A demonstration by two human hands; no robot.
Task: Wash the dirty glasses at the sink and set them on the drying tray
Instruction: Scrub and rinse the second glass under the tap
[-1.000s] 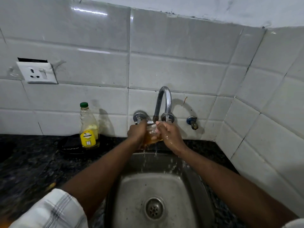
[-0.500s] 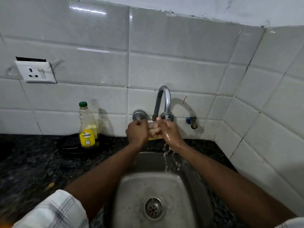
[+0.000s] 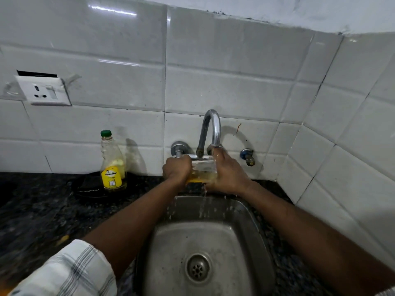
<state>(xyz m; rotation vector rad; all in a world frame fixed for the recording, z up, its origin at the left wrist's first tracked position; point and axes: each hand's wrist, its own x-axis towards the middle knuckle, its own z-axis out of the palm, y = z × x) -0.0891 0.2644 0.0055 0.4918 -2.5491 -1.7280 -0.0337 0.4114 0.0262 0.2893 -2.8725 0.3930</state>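
Observation:
A clear glass (image 3: 203,170) with a yellowish tint at its lower part sits between my two hands, right under the spout of the chrome tap (image 3: 210,131). My left hand (image 3: 177,170) grips the glass from the left with curled fingers. My right hand (image 3: 227,173) wraps the glass from the right, its fingers reaching up to the spout. Water runs off the glass and drips into the steel sink (image 3: 171,242) below. Most of the glass is hidden by my hands.
A soap bottle (image 3: 112,165) with green cap and yellow label stands left of the tap beside a black dish (image 3: 89,189). Dark granite counter (image 3: 38,210) surrounds the sink. A wall socket (image 3: 43,90) is at the upper left; a small valve (image 3: 248,157) right of the tap.
Both hands have stayed at the spout with the glass, turning it slightly. The falling water has shifted from a broad splash to a thin stream under the glass.

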